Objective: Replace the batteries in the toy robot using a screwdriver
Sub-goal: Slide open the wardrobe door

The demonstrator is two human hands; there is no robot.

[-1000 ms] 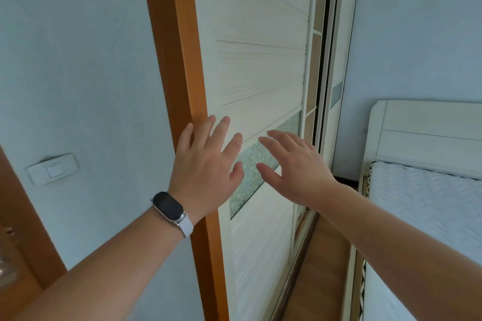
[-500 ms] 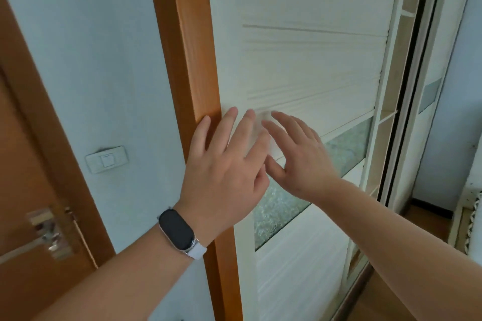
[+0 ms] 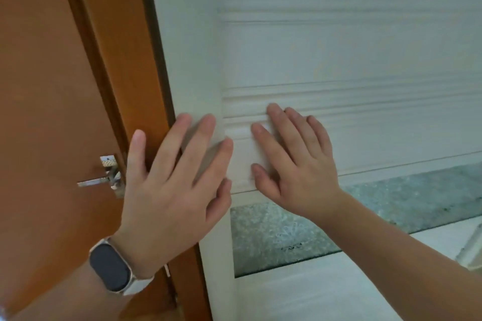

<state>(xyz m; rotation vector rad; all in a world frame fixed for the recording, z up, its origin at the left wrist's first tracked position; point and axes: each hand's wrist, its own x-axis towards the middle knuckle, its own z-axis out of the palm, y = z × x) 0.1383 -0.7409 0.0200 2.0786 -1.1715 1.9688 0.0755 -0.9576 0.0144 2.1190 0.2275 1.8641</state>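
Note:
No toy robot, screwdriver or batteries are in view. My left hand (image 3: 177,177), with a dark smartwatch on its wrist, is spread flat with straight fingers against the left edge of a white ribbed sliding wardrobe door (image 3: 352,60). My right hand (image 3: 294,164) lies flat beside it on the same door panel, fingers straight. Both hands hold nothing. Their thumbs almost meet.
An orange-brown wooden door (image 3: 47,86) with a metal lever handle (image 3: 104,177) stands at the left, its frame next to my left hand. A frosted green glass strip (image 3: 300,237) runs across the wardrobe door below my hands.
The view has moved closer and swung left, bringing the wooden door and its handle into sight. Both hands went from hovering in the air to lying flat on the wardrobe door.

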